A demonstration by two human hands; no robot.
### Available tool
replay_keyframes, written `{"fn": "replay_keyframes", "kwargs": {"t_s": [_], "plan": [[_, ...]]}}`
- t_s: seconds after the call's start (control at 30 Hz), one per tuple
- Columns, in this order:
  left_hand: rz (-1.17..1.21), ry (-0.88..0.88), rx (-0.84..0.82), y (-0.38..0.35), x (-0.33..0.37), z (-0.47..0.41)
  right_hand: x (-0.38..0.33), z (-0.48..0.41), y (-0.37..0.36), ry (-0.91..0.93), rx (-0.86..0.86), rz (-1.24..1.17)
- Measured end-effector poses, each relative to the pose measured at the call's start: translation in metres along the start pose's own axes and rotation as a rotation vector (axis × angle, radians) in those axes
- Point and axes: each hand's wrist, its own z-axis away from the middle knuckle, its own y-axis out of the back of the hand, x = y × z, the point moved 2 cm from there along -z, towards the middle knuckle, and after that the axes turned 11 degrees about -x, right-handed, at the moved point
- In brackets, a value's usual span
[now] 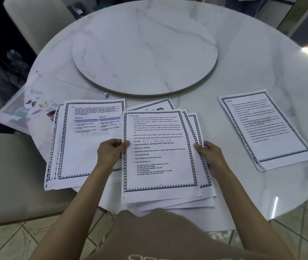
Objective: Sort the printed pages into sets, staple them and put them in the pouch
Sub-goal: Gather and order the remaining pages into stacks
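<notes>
Three lots of printed pages with dark patterned borders lie on the round marble table [243, 59]. The middle stack [160, 156] is fanned out, with its lower edge past the table's near rim. My left hand [111, 152] pinches the top sheet's left edge. My right hand [210, 156] grips the stack's right edge. A left pile [85, 139] lies beside it, partly under my left hand. A neater right pile [265, 128] lies apart. The clear plastic pouch [22, 106] with colourful prints lies at the table's left edge. No stapler is in view.
A raised marble turntable [145, 47] fills the table's centre. A pale chair [7, 173] stands at the near left and another [37, 19] at the far left. Tiled floor [303, 231] shows below the table's near edge.
</notes>
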Motion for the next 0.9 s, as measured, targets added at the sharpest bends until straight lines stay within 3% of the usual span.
{"fn": "replay_keyframes", "kwargs": {"t_s": [0.27,0.43,0.67,0.9], "plan": [[-0.072,-0.06,0.242,0.08,0.003,-0.015,-0.009,0.0,0.013,0.03,0.082,0.104],[-0.137,0.011,0.389,0.134,-0.015,-0.026,-0.016,-0.002,0.021,0.017,0.077,0.151],[-0.228,0.059,0.408,0.16,-0.022,-0.031,-0.021,-0.002,0.017,0.031,0.102,0.267],[-0.356,-0.116,0.45,0.148,-0.01,-0.031,-0.032,0.0,0.029,0.066,0.148,0.308]]}}
